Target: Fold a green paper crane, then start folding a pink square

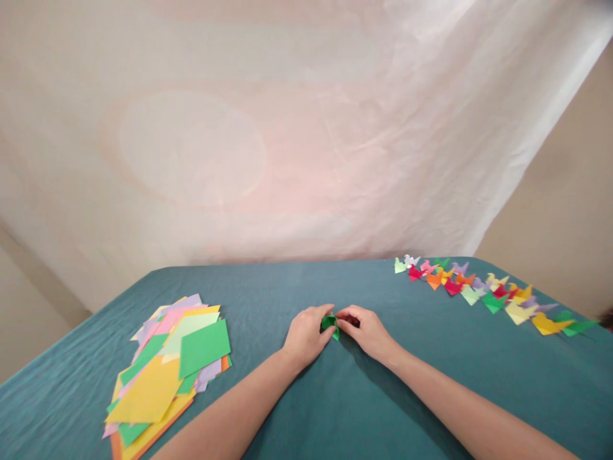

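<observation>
A small folded piece of green paper (329,322) is between my two hands, low over the middle of the table. My left hand (309,333) wraps round its left side, thumb in front and fingers behind. From the right, my right hand (364,329) pinches the paper's edge between thumb and fingertips. Part of the paper is hidden by the left fingers and thumb, so its full shape cannot be made out.
A loose pile of coloured paper sheets (153,390) lies at the left, a green sheet (205,347) on top. Rows of small folded paper birds (472,294) stand at the right. The table has a dark teal cloth (287,281); a pale curtain (297,160) hangs behind it.
</observation>
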Demonstrator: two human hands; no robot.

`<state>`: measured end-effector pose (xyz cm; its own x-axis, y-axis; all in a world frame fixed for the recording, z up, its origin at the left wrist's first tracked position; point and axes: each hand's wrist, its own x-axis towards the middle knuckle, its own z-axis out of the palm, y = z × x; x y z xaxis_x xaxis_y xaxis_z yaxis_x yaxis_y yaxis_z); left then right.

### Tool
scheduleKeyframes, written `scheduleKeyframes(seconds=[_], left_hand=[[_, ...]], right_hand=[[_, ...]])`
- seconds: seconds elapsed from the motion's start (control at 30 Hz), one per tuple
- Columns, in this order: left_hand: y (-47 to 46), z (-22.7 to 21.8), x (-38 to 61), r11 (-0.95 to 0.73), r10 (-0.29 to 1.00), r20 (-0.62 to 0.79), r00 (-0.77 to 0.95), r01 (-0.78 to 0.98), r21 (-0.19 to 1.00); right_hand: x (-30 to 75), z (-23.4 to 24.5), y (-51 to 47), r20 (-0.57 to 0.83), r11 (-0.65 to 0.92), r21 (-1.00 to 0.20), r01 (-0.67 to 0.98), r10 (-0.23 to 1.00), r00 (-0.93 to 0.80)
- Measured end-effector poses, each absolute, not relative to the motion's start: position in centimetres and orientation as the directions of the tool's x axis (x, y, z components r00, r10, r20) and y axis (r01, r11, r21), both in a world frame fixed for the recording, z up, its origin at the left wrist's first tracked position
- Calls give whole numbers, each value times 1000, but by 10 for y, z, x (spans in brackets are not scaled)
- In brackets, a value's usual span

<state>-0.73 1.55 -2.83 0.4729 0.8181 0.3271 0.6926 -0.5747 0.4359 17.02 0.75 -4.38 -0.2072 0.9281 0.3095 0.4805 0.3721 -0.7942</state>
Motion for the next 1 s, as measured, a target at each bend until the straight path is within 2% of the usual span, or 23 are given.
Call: scheduleKeyframes(seconds=[0.23,0.5,1.0], left_hand=[[11,-25,-6,-580,814,354,461,666,468],[17,-26,2,-427,904,291,313,668,609],[19,-25,-5,-488,869,305,390,570,661]], right_hand=[[171,-50,10,323,380,-794,475,925,-199],[170,-48,10,337,389,-783,486,921,-194],[171,-45,8,330,387,-772,504,922,-203]])
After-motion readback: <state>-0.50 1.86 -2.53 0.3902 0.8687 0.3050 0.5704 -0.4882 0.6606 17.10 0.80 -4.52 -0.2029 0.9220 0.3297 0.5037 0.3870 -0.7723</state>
